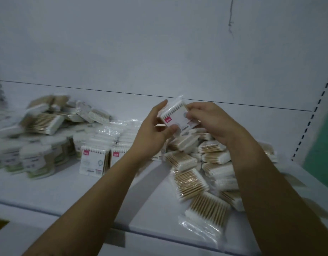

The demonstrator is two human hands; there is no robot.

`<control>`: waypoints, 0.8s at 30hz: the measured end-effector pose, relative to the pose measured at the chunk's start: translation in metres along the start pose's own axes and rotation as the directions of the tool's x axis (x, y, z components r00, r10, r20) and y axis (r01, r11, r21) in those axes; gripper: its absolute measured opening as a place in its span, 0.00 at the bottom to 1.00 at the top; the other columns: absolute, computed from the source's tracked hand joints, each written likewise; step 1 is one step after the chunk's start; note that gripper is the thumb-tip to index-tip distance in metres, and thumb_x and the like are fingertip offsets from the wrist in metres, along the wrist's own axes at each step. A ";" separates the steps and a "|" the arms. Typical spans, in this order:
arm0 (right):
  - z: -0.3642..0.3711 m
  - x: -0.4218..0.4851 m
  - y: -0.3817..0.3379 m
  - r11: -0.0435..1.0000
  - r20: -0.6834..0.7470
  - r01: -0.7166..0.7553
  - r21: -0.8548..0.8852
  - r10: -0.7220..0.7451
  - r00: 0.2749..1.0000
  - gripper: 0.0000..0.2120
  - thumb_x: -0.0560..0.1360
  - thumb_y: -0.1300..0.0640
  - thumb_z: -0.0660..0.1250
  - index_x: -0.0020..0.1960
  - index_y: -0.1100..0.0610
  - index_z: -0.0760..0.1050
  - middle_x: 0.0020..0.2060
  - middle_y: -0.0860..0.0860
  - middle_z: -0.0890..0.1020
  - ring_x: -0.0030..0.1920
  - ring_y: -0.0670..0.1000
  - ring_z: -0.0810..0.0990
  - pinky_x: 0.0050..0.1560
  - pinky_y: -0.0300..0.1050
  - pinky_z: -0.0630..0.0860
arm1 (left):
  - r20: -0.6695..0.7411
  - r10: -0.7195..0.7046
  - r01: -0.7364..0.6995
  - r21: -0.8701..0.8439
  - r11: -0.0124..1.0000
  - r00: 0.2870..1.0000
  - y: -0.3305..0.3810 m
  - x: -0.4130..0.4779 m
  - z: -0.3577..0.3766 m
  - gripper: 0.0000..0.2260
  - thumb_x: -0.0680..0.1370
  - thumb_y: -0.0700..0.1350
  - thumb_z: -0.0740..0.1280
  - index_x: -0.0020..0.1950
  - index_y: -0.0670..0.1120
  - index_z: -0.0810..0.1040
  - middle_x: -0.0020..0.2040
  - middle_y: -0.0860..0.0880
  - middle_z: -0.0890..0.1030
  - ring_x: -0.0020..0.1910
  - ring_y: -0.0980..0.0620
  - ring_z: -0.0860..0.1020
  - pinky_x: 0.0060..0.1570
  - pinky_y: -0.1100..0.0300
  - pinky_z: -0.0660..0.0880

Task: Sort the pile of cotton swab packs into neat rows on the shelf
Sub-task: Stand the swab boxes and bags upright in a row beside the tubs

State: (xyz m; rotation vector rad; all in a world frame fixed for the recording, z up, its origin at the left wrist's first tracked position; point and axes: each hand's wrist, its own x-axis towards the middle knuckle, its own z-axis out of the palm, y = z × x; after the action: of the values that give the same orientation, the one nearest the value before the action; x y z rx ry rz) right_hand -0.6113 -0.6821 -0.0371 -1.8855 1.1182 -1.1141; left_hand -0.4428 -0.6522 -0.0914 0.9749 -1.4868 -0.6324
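Both hands hold one cotton swab pack [175,115], white with a red corner label, above the white shelf [67,189]. My left hand [154,132] grips its left side between thumb and fingers. My right hand [213,121] pinches its right edge from above. Below the hands lies a loose pile of wooden-stick swab packs [192,180]. Two upright packs [93,159] stand side by side in a row at the shelf's middle, with more white packs [107,133] lined up behind them.
Another jumbled heap of packs [48,119] lies at the back left, and blurred round tubs [35,159] stand in front of it. The shelf's front edge [85,217] runs across below. A slotted upright [311,119] bounds the right side.
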 end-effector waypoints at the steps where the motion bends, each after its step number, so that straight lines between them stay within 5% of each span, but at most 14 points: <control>1: 0.002 0.001 -0.001 0.996 0.015 0.039 -0.084 -0.038 0.999 0.07 0.76 0.63 0.66 0.48 0.55 0.82 0.39 0.49 0.85 0.41 0.47 0.84 0.46 0.43 0.80 | -0.014 0.032 -0.031 0.041 0.999 0.999 -0.002 0.001 -0.003 0.26 0.77 0.39 0.69 0.73 0.53 0.67 0.51 0.49 0.80 0.49 0.51 0.81 0.47 0.58 0.81; 3: 0.006 0.003 -0.006 0.980 0.038 0.118 -0.158 -0.113 0.993 0.12 0.73 0.64 0.70 0.56 0.54 0.80 0.40 0.46 0.84 0.40 0.44 0.83 0.42 0.39 0.80 | -0.024 0.081 -0.076 0.157 0.985 0.996 -0.001 0.003 -0.012 0.25 0.79 0.39 0.67 0.73 0.53 0.66 0.53 0.49 0.80 0.50 0.52 0.81 0.49 0.55 0.81; 6: 0.018 0.006 -0.014 0.920 0.076 0.241 -0.310 -0.229 0.971 0.24 0.71 0.62 0.74 0.64 0.48 0.74 0.45 0.44 0.80 0.41 0.43 0.82 0.39 0.36 0.79 | -0.001 0.065 -0.063 0.277 0.959 0.998 0.002 0.005 -0.026 0.30 0.79 0.40 0.66 0.77 0.56 0.58 0.52 0.51 0.80 0.47 0.58 0.81 0.43 0.66 0.80; 9: 0.030 0.010 -0.022 0.848 0.098 0.284 -0.447 -0.269 0.958 0.17 0.72 0.55 0.74 0.60 0.48 0.77 0.45 0.44 0.80 0.38 0.39 0.79 0.32 0.28 0.72 | 0.000 0.057 -0.053 0.365 0.930 0.998 0.004 0.005 -0.039 0.31 0.80 0.40 0.66 0.78 0.56 0.55 0.52 0.50 0.81 0.43 0.60 0.80 0.36 0.73 0.75; 11: 0.037 0.015 -0.023 0.843 0.093 0.260 -0.471 -0.246 0.965 0.14 0.72 0.56 0.74 0.56 0.50 0.78 0.48 0.47 0.80 0.39 0.42 0.79 0.33 0.33 0.72 | -0.010 0.082 -0.069 0.444 0.893 0.997 0.003 0.000 -0.044 0.31 0.80 0.42 0.66 0.78 0.55 0.54 0.58 0.50 0.80 0.48 0.59 0.80 0.42 0.71 0.76; 14: 0.049 0.023 -0.017 0.867 0.090 0.169 -0.469 -0.144 0.986 0.13 0.70 0.59 0.75 0.53 0.55 0.77 0.48 0.50 0.80 0.38 0.49 0.82 0.33 0.42 0.77 | -0.036 0.147 -0.094 0.615 0.783 0.989 -0.006 -0.007 -0.055 0.30 0.80 0.46 0.66 0.78 0.53 0.56 0.68 0.52 0.74 0.63 0.52 0.75 0.63 0.50 0.71; 16: 0.055 0.026 -0.012 0.892 0.119 0.087 -0.444 -0.038 0.992 0.13 0.70 0.62 0.75 0.52 0.57 0.76 0.44 0.52 0.81 0.36 0.51 0.84 0.37 0.49 0.83 | -0.004 0.160 -0.111 0.702 0.703 0.987 -0.011 -0.010 -0.065 0.25 0.80 0.45 0.64 0.76 0.52 0.61 0.69 0.52 0.74 0.67 0.49 0.71 0.67 0.42 0.66; 24: 0.052 0.028 -0.002 0.921 0.163 -0.053 -0.385 0.124 0.979 0.10 0.70 0.68 0.75 0.47 0.63 0.75 0.43 0.56 0.82 0.40 0.55 0.85 0.41 0.51 0.84 | 0.219 -0.059 -0.183 0.913 0.365 0.974 -0.008 -0.015 -0.082 0.21 0.79 0.59 0.61 0.71 0.57 0.68 0.72 0.53 0.70 0.71 0.49 0.64 0.67 0.48 0.55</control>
State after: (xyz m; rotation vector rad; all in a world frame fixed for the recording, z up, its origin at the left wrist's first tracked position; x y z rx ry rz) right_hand -0.5563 -0.7007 -0.0471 -2.1545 1.3711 -0.6871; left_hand -0.3622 -0.6317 -0.0920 1.7430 -2.1225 0.3188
